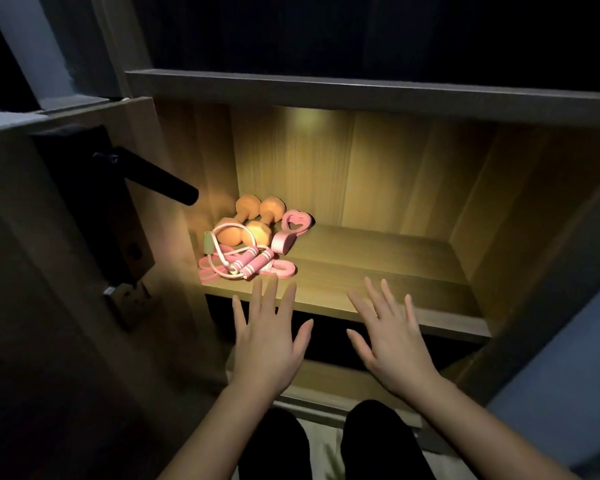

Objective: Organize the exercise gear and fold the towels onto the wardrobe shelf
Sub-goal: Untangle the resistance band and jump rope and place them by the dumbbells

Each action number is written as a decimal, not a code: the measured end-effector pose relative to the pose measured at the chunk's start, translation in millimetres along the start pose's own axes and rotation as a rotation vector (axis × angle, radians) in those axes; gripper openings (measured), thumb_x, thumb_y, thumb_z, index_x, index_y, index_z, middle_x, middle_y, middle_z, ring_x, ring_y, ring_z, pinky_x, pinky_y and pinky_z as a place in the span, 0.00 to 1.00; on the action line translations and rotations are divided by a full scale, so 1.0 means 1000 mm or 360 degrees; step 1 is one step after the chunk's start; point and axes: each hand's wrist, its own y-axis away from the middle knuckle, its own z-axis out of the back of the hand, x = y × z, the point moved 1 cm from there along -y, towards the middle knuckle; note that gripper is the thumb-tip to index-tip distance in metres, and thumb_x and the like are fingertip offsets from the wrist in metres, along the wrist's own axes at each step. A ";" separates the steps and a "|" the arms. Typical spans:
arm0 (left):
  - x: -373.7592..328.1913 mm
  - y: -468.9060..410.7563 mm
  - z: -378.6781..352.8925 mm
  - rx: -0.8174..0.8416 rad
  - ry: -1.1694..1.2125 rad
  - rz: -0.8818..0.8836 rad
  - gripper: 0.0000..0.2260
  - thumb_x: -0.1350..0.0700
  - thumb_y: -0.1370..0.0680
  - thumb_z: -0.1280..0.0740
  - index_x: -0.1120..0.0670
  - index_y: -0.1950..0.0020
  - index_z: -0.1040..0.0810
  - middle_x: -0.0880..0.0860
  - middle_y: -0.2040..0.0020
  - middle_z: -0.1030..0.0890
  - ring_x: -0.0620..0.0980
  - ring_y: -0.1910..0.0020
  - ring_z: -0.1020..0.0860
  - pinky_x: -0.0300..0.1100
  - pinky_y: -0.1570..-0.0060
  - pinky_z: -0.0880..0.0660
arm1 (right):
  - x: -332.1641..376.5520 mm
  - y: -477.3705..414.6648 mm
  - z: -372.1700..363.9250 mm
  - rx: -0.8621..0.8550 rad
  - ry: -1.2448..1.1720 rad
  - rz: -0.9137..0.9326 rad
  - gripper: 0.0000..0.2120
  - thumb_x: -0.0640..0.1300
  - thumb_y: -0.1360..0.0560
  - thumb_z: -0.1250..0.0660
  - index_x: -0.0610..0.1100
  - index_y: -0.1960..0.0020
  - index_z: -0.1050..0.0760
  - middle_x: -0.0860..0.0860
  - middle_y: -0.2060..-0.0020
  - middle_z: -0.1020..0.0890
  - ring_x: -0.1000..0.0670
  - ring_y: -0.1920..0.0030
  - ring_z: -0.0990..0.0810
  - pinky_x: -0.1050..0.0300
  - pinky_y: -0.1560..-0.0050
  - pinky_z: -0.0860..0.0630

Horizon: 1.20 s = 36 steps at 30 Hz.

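Hovering my left hand and right hand wide and empty at the near edge of the shelf — dumbbells and jump rope sit bunched at its far left, I judge, to keep the right side for towels.

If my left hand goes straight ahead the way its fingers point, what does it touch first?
Probably the pink jump rope handles, lying just beyond the left hand on the shelf, though depth is unclear.

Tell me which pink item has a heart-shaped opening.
The pink ring piece at the pile's back right, beside the orange dumbbells; the striped rope handles and flat band in front lack one.
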 end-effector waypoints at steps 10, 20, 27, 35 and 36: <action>-0.001 -0.114 0.016 0.0060 0.0202 0.0010 0.25 0.37 0.20 0.48 0.45 0.26 0.36 0.47 0.22 0.41 0.50 0.22 0.46 0.54 0.26 0.46 | -0.017 -0.129 0.033 0.0068 -0.0075 0.0070 0.32 0.61 0.20 0.48 0.58 0.21 0.57 0.51 0.21 0.47 0.47 0.21 0.50 0.41 0.23 0.50; -0.054 -0.174 0.130 0.0305 0.0312 -0.0011 0.25 0.36 0.21 0.52 0.43 0.28 0.33 0.45 0.26 0.36 0.46 0.24 0.45 0.50 0.24 0.53 | -0.023 -0.174 0.179 0.0203 -0.0186 0.0231 0.25 0.60 0.20 0.45 0.56 0.24 0.41 0.53 0.48 0.21 0.51 0.50 0.19 0.58 0.54 0.24; -0.070 -0.175 0.186 0.0533 0.0418 -0.0246 0.20 0.40 0.18 0.46 0.44 0.29 0.31 0.43 0.27 0.35 0.44 0.24 0.44 0.47 0.24 0.48 | -0.032 -0.150 0.239 0.0338 -0.0220 0.0094 0.26 0.58 0.19 0.47 0.55 0.23 0.44 0.53 0.33 0.28 0.49 0.33 0.30 0.52 0.33 0.35; -0.073 -0.175 0.190 0.0828 0.0420 -0.0639 0.18 0.40 0.18 0.45 0.45 0.33 0.26 0.42 0.37 0.25 0.41 0.37 0.30 0.38 0.37 0.35 | -0.025 -0.108 0.248 0.0409 -0.0257 -0.0085 0.18 0.58 0.19 0.47 0.52 0.35 0.27 0.55 0.42 0.21 0.51 0.42 0.25 0.55 0.43 0.30; -0.075 -0.176 0.191 0.0832 0.0423 -0.0679 0.18 0.41 0.18 0.45 0.46 0.34 0.26 0.42 0.38 0.25 0.41 0.38 0.29 0.38 0.37 0.34 | -0.024 -0.105 0.250 0.0390 -0.0262 -0.0111 0.18 0.57 0.19 0.46 0.51 0.36 0.27 0.55 0.44 0.20 0.51 0.43 0.24 0.54 0.44 0.29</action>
